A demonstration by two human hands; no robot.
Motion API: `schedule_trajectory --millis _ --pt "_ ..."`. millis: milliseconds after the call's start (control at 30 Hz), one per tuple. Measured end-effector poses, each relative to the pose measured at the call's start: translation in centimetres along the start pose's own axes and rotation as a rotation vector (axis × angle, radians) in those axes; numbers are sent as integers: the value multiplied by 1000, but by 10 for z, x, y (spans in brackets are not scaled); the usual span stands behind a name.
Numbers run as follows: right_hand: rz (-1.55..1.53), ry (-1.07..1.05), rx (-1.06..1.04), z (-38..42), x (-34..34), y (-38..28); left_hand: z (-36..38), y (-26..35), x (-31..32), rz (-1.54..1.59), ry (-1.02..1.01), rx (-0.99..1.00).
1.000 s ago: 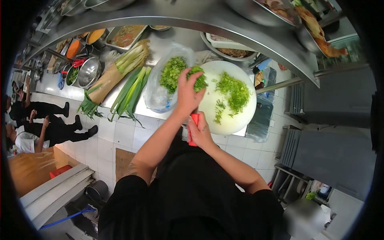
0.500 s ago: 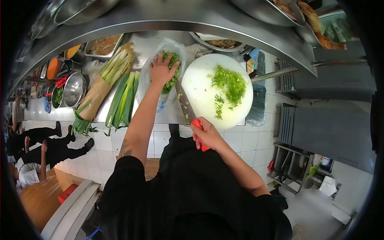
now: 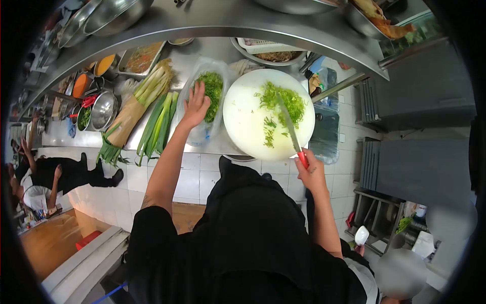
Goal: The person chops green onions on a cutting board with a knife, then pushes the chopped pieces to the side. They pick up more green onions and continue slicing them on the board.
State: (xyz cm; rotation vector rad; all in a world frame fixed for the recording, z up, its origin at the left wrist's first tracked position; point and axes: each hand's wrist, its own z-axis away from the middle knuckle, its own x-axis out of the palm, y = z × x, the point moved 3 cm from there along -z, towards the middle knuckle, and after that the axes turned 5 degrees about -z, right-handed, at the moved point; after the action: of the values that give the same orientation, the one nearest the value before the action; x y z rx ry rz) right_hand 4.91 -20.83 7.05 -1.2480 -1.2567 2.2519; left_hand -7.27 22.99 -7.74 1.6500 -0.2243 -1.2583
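My right hand grips the red handle of a kitchen knife. Its blade lies over a pile of chopped green onion on a round white cutting board. To the left, a clear plastic bag holds more chopped greens. At the left side of that bag is my left hand, open with fingers apart, its fingertips overlapping the edge of the greens. Further left lie loose green leeks and a bundle of leeks wrapped in brown paper.
A steel shelf with metal bowls spans the far side above the counter. Pots and a steel bowl stand at the left. A basin sits behind the board. People are at the left and lower right.
The knife has moved from beside the bag to over the chopped green onion, with my right hand going right. My left hand has drawn back from on top of the bagged greens to their left side.
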Motion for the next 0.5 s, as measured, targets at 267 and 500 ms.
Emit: schedule_trajectory --millis 267,500 --pt "-58 41 -47 -2 -23 33 17 34 10 -60 317 49" --pt "-127 -17 -68 7 -20 54 -1 -6 42 100 105 -56"
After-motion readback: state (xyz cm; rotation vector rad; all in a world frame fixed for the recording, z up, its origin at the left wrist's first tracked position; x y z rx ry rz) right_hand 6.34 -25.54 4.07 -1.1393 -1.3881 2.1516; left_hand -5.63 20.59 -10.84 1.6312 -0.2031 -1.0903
